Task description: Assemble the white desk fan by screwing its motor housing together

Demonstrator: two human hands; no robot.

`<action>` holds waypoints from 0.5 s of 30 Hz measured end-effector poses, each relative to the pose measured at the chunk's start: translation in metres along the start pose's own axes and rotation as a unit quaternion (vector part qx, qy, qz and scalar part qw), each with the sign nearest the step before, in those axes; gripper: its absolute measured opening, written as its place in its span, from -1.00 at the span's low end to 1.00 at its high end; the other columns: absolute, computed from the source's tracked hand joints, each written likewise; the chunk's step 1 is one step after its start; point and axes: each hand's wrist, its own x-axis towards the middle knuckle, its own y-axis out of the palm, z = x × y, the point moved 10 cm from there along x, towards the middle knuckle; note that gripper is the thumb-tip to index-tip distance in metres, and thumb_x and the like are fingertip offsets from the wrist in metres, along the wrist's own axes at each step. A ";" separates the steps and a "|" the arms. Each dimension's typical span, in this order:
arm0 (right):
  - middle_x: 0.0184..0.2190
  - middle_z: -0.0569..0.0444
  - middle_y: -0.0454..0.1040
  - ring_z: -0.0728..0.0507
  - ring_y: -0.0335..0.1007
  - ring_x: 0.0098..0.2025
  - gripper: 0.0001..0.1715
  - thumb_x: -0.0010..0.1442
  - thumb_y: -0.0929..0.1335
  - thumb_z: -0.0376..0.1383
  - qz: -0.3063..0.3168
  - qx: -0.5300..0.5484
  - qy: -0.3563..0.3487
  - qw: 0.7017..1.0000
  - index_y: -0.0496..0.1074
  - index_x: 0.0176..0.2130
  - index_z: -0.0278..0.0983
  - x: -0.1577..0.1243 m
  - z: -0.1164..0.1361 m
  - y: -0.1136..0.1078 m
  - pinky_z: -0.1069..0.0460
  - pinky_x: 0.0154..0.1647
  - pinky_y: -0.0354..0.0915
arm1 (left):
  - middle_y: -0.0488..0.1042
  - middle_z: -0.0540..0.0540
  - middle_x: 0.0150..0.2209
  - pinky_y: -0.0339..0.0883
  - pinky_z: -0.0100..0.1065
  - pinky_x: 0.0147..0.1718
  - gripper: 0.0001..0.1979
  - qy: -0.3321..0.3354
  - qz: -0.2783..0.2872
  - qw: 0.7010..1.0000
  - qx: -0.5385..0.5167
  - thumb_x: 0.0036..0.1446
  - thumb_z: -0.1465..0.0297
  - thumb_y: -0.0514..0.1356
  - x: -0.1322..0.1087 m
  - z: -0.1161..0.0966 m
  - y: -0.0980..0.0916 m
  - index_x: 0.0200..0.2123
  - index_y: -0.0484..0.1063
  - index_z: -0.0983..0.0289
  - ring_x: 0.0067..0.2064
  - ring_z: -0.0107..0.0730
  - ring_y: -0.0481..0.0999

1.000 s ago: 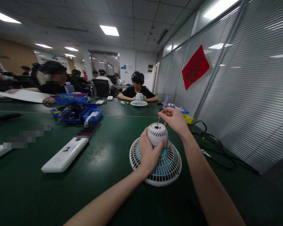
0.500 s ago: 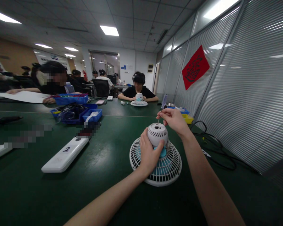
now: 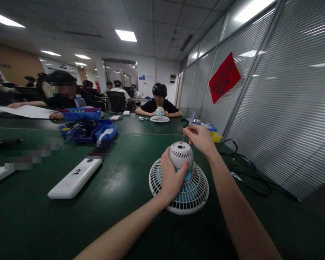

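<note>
A small white fan (image 3: 191, 193) lies face down on the green table (image 3: 119, 202), its round motor housing (image 3: 181, 153) pointing up. My left hand (image 3: 171, 178) grips the housing from the left side. My right hand (image 3: 202, 139) holds a screwdriver (image 3: 189, 125) with a clear bluish handle, its tip set into the top of the housing.
A white power strip marked 2 (image 3: 74, 177) lies to the left. Blue trays (image 3: 97, 130) with parts sit further back, a yellow tray (image 3: 216, 136) and black cables (image 3: 246, 169) to the right. Across the table a person sits with another fan (image 3: 159, 116). A glass wall runs along the right.
The screwdriver handle has tilted to the right and my right hand has shifted slightly. My left hand and the fan have stayed in place.
</note>
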 end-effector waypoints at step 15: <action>-0.45 -0.03 0.57 0.07 0.20 -0.70 -0.82 0.11 0.34 -0.27 0.029 0.081 0.033 0.996 0.40 -0.45 -0.34 0.000 -0.004 0.006 0.12 -0.64 0.17 | 0.15 0.29 0.20 -0.08 -0.06 0.24 -0.33 -0.003 -0.002 1.000 0.001 0.04 0.28 0.15 0.000 -0.001 -0.001 0.19 0.00 0.31 0.26 -0.10 0.11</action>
